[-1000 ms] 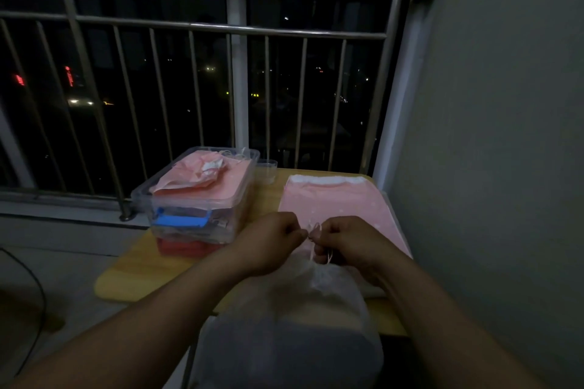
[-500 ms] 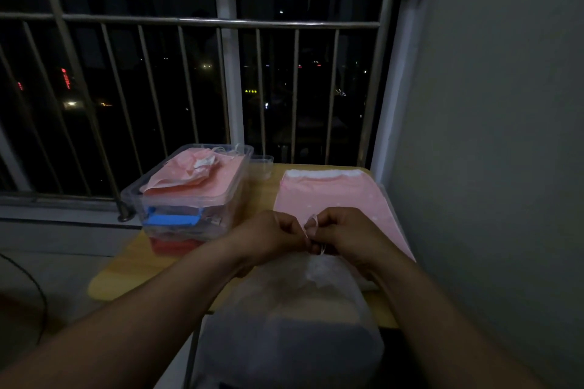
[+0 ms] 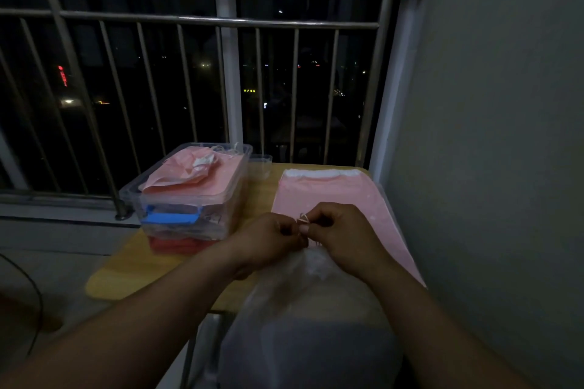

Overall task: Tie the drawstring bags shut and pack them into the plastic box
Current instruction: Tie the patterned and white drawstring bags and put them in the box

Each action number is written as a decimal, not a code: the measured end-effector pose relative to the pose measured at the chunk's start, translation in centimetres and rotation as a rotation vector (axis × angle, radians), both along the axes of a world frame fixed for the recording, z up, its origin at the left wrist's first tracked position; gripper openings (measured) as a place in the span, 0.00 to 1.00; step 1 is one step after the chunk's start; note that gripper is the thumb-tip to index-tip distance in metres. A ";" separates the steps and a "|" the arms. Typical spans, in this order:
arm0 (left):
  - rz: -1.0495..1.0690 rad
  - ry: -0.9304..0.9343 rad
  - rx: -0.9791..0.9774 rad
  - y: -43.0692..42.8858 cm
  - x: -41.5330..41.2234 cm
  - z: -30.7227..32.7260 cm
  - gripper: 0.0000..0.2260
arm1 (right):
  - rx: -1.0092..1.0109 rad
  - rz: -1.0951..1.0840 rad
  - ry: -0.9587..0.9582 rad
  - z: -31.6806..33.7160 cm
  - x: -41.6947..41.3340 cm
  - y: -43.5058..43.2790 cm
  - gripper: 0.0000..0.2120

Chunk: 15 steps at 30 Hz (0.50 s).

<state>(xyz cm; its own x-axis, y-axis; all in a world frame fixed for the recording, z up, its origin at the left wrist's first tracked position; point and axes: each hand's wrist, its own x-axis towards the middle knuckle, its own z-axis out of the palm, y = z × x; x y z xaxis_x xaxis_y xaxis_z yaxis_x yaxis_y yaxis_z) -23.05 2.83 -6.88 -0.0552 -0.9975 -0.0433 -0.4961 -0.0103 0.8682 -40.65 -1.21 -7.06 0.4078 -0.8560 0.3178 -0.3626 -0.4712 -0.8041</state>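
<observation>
A translucent white drawstring bag (image 3: 303, 319) stands bunched at the near table edge. My left hand (image 3: 268, 238) and my right hand (image 3: 338, 230) meet above its gathered neck, both pinching the thin white drawstring (image 3: 304, 217), which loops up between the fingertips. A clear plastic box (image 3: 189, 196) sits at the left of the table with pink bags (image 3: 196, 177) piled on top inside it. A flat pink drawstring bag (image 3: 335, 196) with a white hem lies on the table behind my hands.
The small yellow wooden table (image 3: 126, 278) stands against a grey wall (image 3: 489, 136) on the right. A metal railing (image 3: 221, 22) runs behind it. A small clear cup (image 3: 260, 163) stands behind the box. A cable (image 3: 34, 294) lies on the floor at left.
My hands have drawn closer together over the bag's neck, and a small loop of drawstring now stands up between the fingertips. The camera has tilted slightly.
</observation>
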 end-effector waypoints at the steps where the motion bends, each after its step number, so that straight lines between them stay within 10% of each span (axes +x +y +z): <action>1: -0.007 0.031 0.013 0.1 0.2 0.0 0.06 | 0.012 -0.002 -0.019 0.0 -0.1 -0.1 0.01; 10: -0.064 0.226 0.063 0.2 1.1 1.0 0.07 | 0.164 0.039 -0.120 0.5 -0.9 -0.4 0.05; 15: 0.065 -0.007 -0.024 -0.4 0.9 1.3 0.09 | 0.183 -0.033 -0.163 0.5 -1.5 -1.0 0.05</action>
